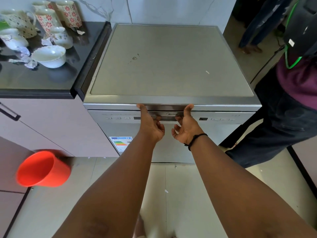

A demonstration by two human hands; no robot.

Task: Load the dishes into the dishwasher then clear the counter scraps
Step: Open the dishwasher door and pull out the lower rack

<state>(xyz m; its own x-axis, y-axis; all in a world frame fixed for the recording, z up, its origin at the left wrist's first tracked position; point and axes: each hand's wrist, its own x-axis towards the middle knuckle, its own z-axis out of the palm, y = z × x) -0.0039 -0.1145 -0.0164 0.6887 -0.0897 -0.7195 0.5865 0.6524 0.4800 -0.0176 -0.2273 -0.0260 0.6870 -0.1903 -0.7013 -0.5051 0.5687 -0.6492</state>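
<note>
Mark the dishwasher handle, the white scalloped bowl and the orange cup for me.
dishwasher handle (167,112): head view, bare middle of the recess between the two hands.
white scalloped bowl (49,56): head view, its outer wall, on the dark counter.
orange cup (56,170): head view, its outer side wall.

"Midea" on dishwasher (171,66) handle strip; energy label (121,143) on door, print too small to read

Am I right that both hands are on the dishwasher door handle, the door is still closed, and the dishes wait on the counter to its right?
Not quite: the head view shows the dishes on the counter left of the dishwasher. Both the left hand and right hand are at its closed door's handle.
</note>
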